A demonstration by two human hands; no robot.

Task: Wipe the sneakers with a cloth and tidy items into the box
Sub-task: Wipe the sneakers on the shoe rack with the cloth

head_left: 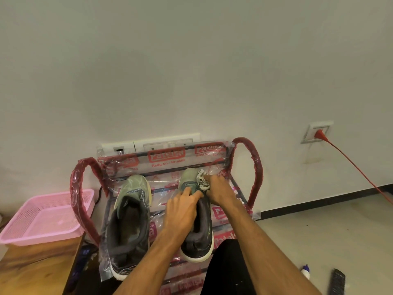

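Note:
Two grey-green sneakers stand side by side on a plastic-wrapped shoe rack [247,145], toes toward the wall. My left hand [182,211] rests on the tongue of the right sneaker [187,177], fingers spread and lightly curved. My right hand [219,191] grips a crumpled white cloth [203,179] and presses it against that sneaker's toe side. The left sneaker [129,213] lies untouched. A pink plastic basket [32,235] sits on a wooden table at the left.
The wooden table [32,265] borders the rack on the left. A red cable [359,169] runs from a wall socket to the right. On the floor at bottom right lie a small white bottle [305,271] and a dark brush-like object [337,282].

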